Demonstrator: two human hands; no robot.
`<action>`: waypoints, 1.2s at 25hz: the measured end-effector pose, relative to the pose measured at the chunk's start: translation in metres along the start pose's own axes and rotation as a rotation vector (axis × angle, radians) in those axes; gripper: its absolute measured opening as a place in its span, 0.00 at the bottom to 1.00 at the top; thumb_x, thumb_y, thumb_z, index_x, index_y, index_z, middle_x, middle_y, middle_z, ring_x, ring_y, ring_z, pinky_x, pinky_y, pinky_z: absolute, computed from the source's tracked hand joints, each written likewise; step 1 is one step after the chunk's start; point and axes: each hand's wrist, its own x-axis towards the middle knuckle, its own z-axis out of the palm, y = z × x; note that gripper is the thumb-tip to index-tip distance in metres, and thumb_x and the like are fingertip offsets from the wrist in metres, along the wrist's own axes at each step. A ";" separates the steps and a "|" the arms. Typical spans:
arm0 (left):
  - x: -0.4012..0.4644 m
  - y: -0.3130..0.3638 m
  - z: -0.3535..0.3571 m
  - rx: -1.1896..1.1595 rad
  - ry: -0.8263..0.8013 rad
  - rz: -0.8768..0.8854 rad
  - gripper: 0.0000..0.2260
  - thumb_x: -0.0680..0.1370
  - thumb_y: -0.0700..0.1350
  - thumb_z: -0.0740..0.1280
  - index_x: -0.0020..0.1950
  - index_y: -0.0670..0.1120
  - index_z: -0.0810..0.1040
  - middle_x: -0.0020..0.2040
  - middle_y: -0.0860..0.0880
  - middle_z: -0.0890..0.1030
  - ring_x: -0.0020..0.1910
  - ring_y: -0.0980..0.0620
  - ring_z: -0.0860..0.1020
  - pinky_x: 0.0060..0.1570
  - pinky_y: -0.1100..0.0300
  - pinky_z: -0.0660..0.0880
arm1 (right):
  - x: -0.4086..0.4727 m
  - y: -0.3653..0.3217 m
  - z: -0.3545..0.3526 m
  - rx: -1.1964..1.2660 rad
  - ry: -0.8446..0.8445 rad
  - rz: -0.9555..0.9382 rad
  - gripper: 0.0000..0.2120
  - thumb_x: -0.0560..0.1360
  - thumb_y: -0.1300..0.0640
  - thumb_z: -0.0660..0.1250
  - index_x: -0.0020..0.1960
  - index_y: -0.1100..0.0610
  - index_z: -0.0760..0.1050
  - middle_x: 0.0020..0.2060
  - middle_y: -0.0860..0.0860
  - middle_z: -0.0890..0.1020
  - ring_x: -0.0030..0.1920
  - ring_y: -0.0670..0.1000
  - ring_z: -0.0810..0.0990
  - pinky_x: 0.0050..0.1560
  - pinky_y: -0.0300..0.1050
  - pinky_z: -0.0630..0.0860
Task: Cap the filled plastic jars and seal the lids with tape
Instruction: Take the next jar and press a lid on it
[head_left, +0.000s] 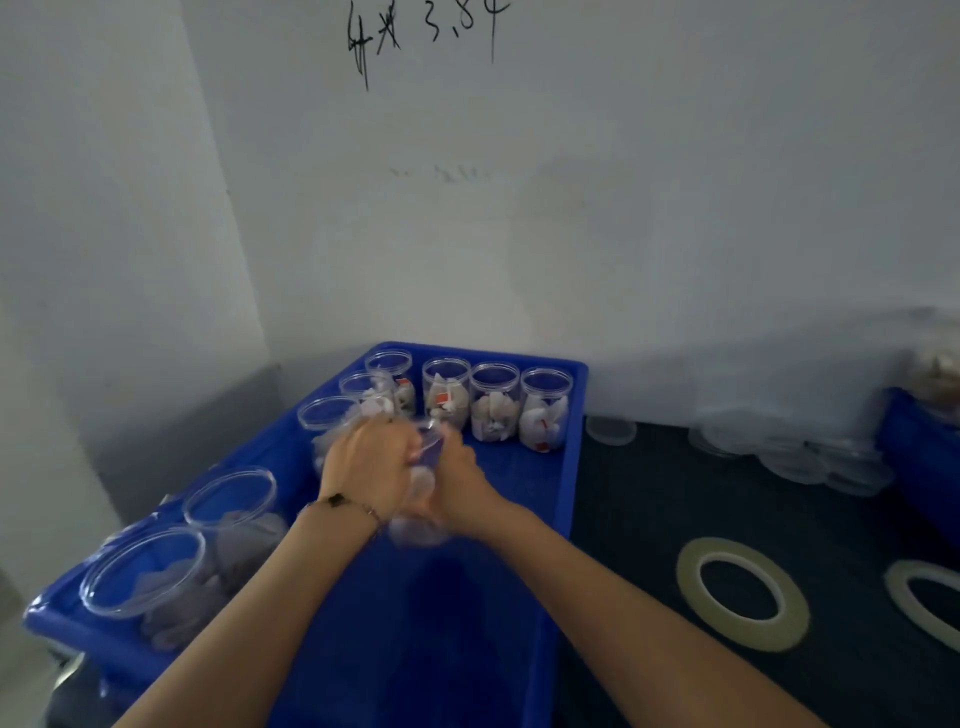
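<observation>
Both my hands hold one clear plastic jar above the blue tray; the jar is blurred. My left hand grips its upper part, and my right hand grips its right side. Whether a lid is on it I cannot tell. Several filled open jars stand in a row at the tray's far end. Two more open jars stand at the tray's near left. Two rolls of pale tape lie on the dark mat to the right.
A pile of clear lids lies on the dark mat at the right, with one lid beside the tray. Another blue crate sits at the far right edge. A white wall with handwriting stands close behind the tray.
</observation>
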 end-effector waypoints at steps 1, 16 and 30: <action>0.000 0.020 -0.010 -0.068 0.049 0.068 0.07 0.76 0.39 0.63 0.38 0.48 0.73 0.42 0.53 0.72 0.42 0.54 0.71 0.43 0.62 0.67 | -0.009 0.001 -0.015 0.065 0.127 -0.088 0.42 0.68 0.59 0.76 0.74 0.59 0.55 0.67 0.58 0.68 0.66 0.58 0.70 0.64 0.52 0.71; -0.014 0.180 0.062 -0.550 -0.529 0.165 0.56 0.59 0.64 0.76 0.77 0.45 0.51 0.70 0.48 0.66 0.67 0.51 0.69 0.59 0.62 0.69 | -0.145 0.154 -0.095 0.248 0.567 0.068 0.50 0.60 0.54 0.80 0.71 0.43 0.52 0.55 0.32 0.69 0.53 0.26 0.70 0.50 0.22 0.68; -0.024 0.169 0.097 -0.567 -0.692 0.099 0.38 0.60 0.61 0.77 0.60 0.49 0.61 0.61 0.51 0.67 0.55 0.56 0.71 0.48 0.64 0.70 | -0.126 0.271 -0.222 -0.331 0.354 0.402 0.19 0.75 0.66 0.65 0.63 0.52 0.73 0.62 0.50 0.75 0.61 0.48 0.74 0.57 0.38 0.72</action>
